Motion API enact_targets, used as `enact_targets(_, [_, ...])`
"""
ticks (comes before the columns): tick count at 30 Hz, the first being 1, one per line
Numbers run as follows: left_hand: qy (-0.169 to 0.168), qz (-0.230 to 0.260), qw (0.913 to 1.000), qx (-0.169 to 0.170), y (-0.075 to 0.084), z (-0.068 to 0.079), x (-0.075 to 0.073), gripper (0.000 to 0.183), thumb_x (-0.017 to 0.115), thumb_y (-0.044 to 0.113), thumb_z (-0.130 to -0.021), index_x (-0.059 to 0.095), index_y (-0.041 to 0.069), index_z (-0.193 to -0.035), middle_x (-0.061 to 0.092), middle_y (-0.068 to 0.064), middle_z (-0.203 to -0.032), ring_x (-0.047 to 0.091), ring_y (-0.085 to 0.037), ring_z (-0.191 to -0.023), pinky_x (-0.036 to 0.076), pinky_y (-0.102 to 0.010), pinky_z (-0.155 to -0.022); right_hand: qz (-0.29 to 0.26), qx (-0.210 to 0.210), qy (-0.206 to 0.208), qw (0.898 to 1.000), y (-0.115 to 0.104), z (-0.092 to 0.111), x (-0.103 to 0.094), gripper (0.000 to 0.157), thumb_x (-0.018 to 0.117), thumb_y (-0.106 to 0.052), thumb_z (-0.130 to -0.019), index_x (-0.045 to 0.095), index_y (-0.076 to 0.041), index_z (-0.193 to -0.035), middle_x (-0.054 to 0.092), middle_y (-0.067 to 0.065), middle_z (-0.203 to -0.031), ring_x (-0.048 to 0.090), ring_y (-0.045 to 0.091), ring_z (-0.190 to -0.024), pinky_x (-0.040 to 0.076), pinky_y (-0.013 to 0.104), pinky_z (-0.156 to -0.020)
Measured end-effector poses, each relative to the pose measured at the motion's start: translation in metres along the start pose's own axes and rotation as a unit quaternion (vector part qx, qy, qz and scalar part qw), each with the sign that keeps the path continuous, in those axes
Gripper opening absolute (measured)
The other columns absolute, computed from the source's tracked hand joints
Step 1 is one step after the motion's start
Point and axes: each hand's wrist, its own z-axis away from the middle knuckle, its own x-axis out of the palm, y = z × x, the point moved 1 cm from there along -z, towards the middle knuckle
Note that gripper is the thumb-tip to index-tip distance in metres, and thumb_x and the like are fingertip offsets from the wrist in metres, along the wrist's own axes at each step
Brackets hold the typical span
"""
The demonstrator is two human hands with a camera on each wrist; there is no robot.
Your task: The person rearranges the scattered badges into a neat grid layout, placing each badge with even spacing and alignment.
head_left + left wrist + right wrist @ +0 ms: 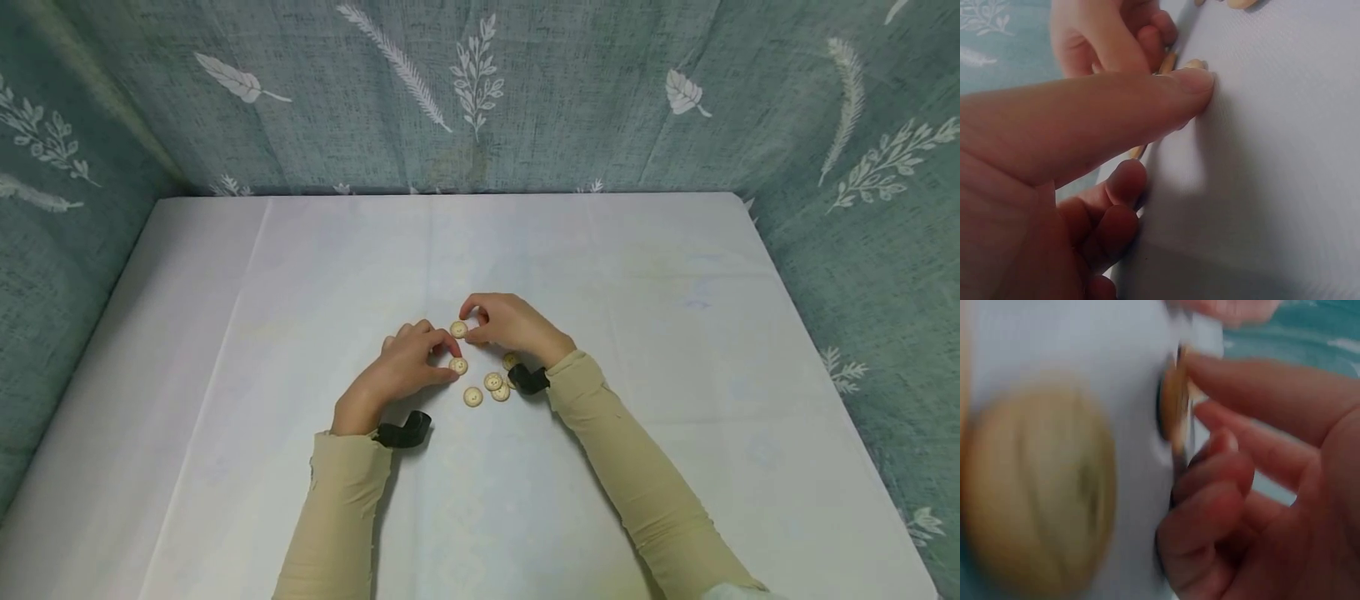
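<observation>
Near the middle of the white table, my left hand (405,364) pinches a round cream button (458,366) between thumb and forefinger. Just beyond it, my right hand (517,323) has thumb and forefinger at opposite edges of another cream button (458,330), which lies close to the tabletop. In the left wrist view the thumb (1141,103) covers most of the left hand's button. The right wrist view shows the right hand's button (1172,403) edge-on at the fingertips, with the other fingers curled toward the palm.
Several more buttons lie between the wrists, among them one apart (472,397) and an overlapping pair (492,381). A button (1041,487) looms blurred and large in the right wrist view. Black wrist cameras (405,430) hang low over the white tablecloth (300,292). Green leaf-patterned curtains (570,100) surround the table.
</observation>
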Motion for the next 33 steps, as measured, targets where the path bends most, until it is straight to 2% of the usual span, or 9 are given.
enact_targets(4, [-0.002,0.005,1.0,0.0,0.001,0.0,-0.002,0.021,0.071,0.031,-0.075,0.059,0.024,-0.092,0.044,0.001,-0.086,0.036,-0.018,-0.081,0.024,-0.034,-0.066,-0.001,0.011,-0.011,1.0,0.005,0.001,-0.009,0.028,0.065,-0.024,-0.081,0.056,-0.016,-0.106,0.051,0.002,-0.072,0.046,0.015,-0.062,0.038,0.026,-0.057])
enact_targets(11, [0.001,0.002,1.0,0.004,0.001,-0.001,-0.001,0.021,0.07,0.031,-0.076,0.059,0.025,-0.092,0.043,0.001,-0.085,0.036,-0.017,-0.08,0.023,-0.034,-0.066,0.0,0.006,-0.032,0.999,0.011,0.005,-0.02,0.026,0.065,-0.025,-0.081,0.057,-0.016,-0.105,0.054,0.002,-0.078,0.049,0.015,-0.069,0.04,0.028,-0.064])
enact_targets(22, [0.007,-0.003,1.0,-0.003,0.003,0.0,-0.001,0.022,0.071,0.031,-0.075,0.06,0.024,-0.093,0.044,0.0,-0.087,0.037,-0.019,-0.083,0.026,-0.038,-0.07,0.011,-0.006,-0.061,0.998,0.007,0.007,-0.023,0.024,0.066,-0.023,-0.081,0.058,-0.014,-0.102,0.054,0.002,-0.075,0.047,0.016,-0.067,0.039,0.027,-0.062])
enact_targets(26, [0.026,-0.005,0.9996,-0.009,0.002,0.001,0.0,0.022,0.072,0.032,-0.074,0.061,0.025,-0.092,0.044,-0.001,-0.095,0.036,-0.023,-0.09,0.026,-0.043,-0.077,0.013,-0.009,-0.067,0.998,0.007,0.006,-0.023,0.025,0.066,-0.023,-0.081,0.058,-0.014,-0.102,0.054,0.001,-0.076,0.047,0.015,-0.067,0.038,0.027,-0.062])
enact_targets(29, [0.052,-0.004,0.9985,-0.014,0.001,0.001,0.003,0.021,0.073,0.032,-0.072,0.062,0.025,-0.089,0.042,-0.003,-0.102,0.033,-0.026,-0.097,0.024,-0.046,-0.081,0.013,-0.011,-0.071,0.997,0.008,0.006,-0.023,0.026,0.067,-0.024,-0.08,0.058,-0.014,-0.103,0.054,0.001,-0.076,0.047,0.015,-0.067,0.039,0.027,-0.062])
enact_targets(33, [0.082,0.002,0.9966,-0.002,0.001,0.001,0.008,0.021,0.074,0.029,-0.072,0.062,0.023,-0.087,0.039,-0.007,-0.116,0.028,-0.029,-0.108,0.022,-0.047,-0.09,0.011,-0.011,-0.069,0.998,0.009,0.008,-0.023,0.027,0.067,-0.025,-0.08,0.058,-0.013,-0.103,0.054,0.001,-0.076,0.047,0.015,-0.067,0.039,0.027,-0.062])
